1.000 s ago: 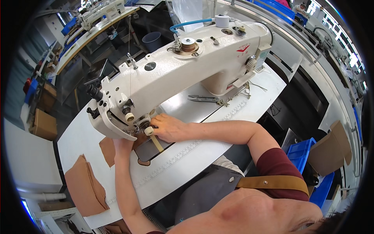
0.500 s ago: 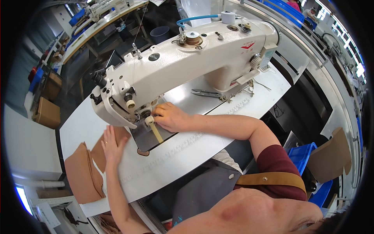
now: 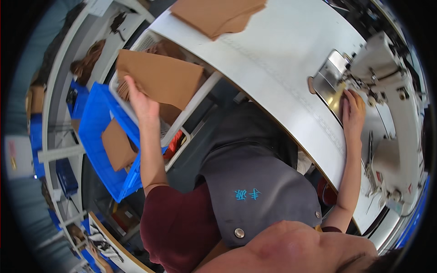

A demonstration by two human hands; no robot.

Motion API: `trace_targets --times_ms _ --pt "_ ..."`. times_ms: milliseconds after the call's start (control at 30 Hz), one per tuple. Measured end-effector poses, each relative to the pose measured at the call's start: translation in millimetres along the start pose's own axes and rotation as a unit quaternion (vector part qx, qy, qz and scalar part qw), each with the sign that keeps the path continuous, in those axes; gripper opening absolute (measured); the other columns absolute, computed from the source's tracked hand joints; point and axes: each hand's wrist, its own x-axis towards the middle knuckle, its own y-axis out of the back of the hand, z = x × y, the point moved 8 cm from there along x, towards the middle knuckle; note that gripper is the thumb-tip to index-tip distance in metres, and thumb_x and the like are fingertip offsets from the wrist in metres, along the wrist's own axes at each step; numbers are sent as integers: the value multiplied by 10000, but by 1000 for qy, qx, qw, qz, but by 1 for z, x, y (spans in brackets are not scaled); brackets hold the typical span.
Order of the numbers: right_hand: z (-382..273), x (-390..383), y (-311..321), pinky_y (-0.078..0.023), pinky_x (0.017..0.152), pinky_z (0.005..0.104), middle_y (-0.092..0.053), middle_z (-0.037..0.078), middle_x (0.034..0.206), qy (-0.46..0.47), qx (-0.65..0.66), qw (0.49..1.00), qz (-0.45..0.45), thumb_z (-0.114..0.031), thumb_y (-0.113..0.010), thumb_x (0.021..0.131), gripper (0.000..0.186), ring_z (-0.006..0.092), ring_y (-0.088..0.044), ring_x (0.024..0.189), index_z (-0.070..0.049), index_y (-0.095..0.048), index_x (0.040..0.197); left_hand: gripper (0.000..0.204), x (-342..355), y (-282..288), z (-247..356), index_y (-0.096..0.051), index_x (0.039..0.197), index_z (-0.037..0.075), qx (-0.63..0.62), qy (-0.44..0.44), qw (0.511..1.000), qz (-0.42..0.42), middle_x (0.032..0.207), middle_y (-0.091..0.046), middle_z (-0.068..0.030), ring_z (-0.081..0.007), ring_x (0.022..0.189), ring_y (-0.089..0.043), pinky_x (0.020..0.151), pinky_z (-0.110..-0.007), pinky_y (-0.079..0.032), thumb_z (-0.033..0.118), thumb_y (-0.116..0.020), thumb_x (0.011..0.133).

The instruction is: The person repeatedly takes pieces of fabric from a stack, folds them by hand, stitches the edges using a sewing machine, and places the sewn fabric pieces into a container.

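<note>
A flat brown piece of leather or cloth (image 3: 161, 77) is in my left hand (image 3: 143, 102), over a white basket (image 3: 165, 137) beside the table. One finger lies on top of the piece along its near edge; the other fingers are hidden. At the sewing machine (image 3: 384, 84), my right hand (image 3: 354, 113) is beside the needle area, fingers bent close to a strip of yellow tape (image 3: 337, 98) on the metal bed plate (image 3: 330, 75). Whether the right fingertips pinch the tape cannot be made out.
A stack of brown pieces (image 3: 218, 16) lies on the white table (image 3: 273, 59). Left of the basket stands a blue crate (image 3: 98, 136) with another brown piece (image 3: 118, 144) inside. Metal shelving (image 3: 50, 118) runs along the left. Thread snips (image 3: 370, 143) lie by the machine.
My view has swung left and down. My left hand has left the brown piece on the table and now holds one over the basket. The right hand stays by the needle area.
</note>
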Motion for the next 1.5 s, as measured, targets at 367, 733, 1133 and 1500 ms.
trace_targets --times_ms 367,733,1133,1500 --pt "13 -6 -8 -438 952 395 -621 145 1187 -43 -20 999 -24 -95 -545 947 241 319 -578 1089 -38 -636 1163 622 45 106 -133 -322 1510 168 820 -89 542 -162 1568 -176 -265 -471 1440 -161 1137 -580 -207 434 -498 976" --pt "5 -3 -1 -457 926 391 -627 141 1184 -67 -10 998 -9 -91 -565 928 236 318 -599 1057 -35 -636 1146 209 60 -144 -47 -693 1042 2 559 -323 664 -377 937 -713 -146 -294 912 -674 884 -379 -506 153 -598 933" --pt "7 -4 2 -467 837 389 -632 96 1182 -103 6 995 -10 -110 -580 925 200 322 -621 900 -46 -645 1103 198 202 -208 -122 -677 929 19 603 36 661 -445 759 -592 39 -51 695 -541 628 -210 -443 209 -626 902" --pt "-19 -9 15 -476 820 389 -661 101 1121 -17 36 999 23 -95 -656 865 221 303 -628 933 -58 -655 1083 523 -89 -235 -199 -590 1265 71 597 -129 423 -669 1298 -585 -172 -309 1144 -595 928 -421 -484 393 -688 865"
